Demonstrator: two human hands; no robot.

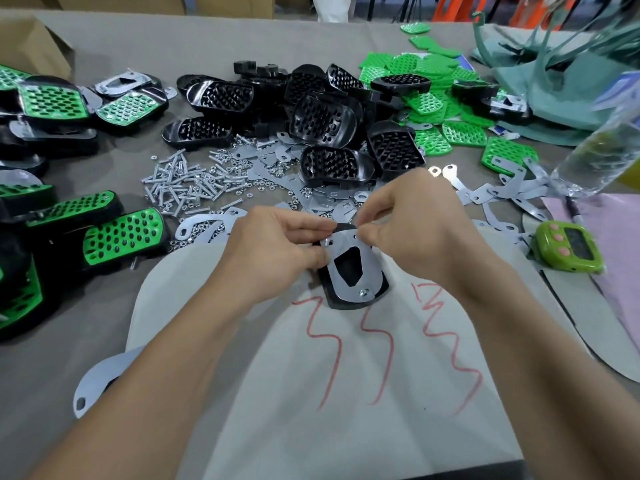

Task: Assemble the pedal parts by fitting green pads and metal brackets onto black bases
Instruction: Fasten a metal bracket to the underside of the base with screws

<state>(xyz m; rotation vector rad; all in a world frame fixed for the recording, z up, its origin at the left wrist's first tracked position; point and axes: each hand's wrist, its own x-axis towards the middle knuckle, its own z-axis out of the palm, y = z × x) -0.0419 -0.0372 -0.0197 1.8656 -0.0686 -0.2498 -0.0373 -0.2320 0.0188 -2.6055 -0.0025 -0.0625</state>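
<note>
A black pedal base (341, 301) lies face down on a white sheet (311, 375) in the middle, with a metal bracket (372, 271) on top of it. A nut (364, 293) sits at the bracket's near end. My left hand (273, 251) grips the pedal's left side. My right hand (412, 230) pinches at the bracket's far end, fingertips together; whatever is between them is hidden. Loose black bases (325, 119) are heaped behind, green pads (436, 98) at the back right.
Screws and nuts (187, 183) and flat metal brackets (332, 199) lie scattered behind my hands. Finished green-and-black pedals (117, 237) pile up on the left. A green timer (568, 249), a plastic bag (602, 150) and a cardboard box (31, 46) stand at the edges.
</note>
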